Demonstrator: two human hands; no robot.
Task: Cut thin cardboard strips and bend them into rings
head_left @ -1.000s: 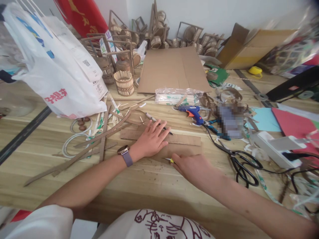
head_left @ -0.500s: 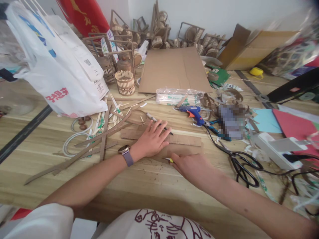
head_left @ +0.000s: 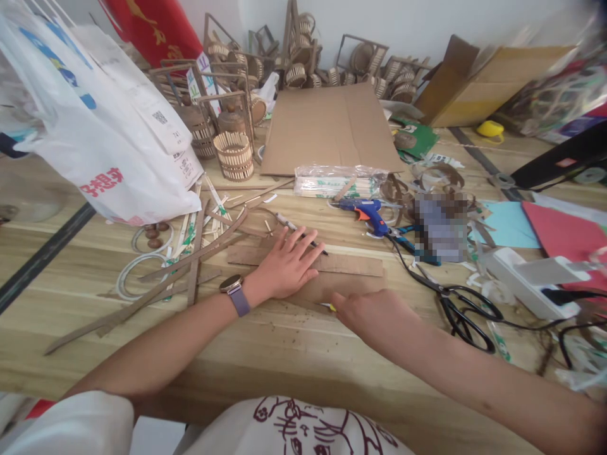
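Observation:
My left hand [head_left: 290, 265] lies flat with its fingers spread, pressing on a brown cardboard strip [head_left: 355, 265] and the cardboard piece [head_left: 332, 287] beneath it. In my right hand [head_left: 372, 313] is a small craft knife [head_left: 332, 308], of which a yellow bit and the pale blade show. The blade points left, at the near edge of the cardboard; whether it is in the cardboard, I cannot tell. A pen [head_left: 284, 221] rests by my left fingers, partly hidden by them. Small brown crumbs are scattered on the wood in front.
A blue glue gun [head_left: 367, 212] and black-handled scissors [head_left: 467, 316] lie to the right. Curved cardboard strips [head_left: 194, 259] and a white plastic bag [head_left: 118, 145] are on the left. Behind stand a large cardboard sheet [head_left: 327, 129] and small slatted buckets [head_left: 234, 156].
My right hand has slid a little to the right with the knife along the cardboard's near edge. My left hand keeps its place on the strip. The view has shifted slightly.

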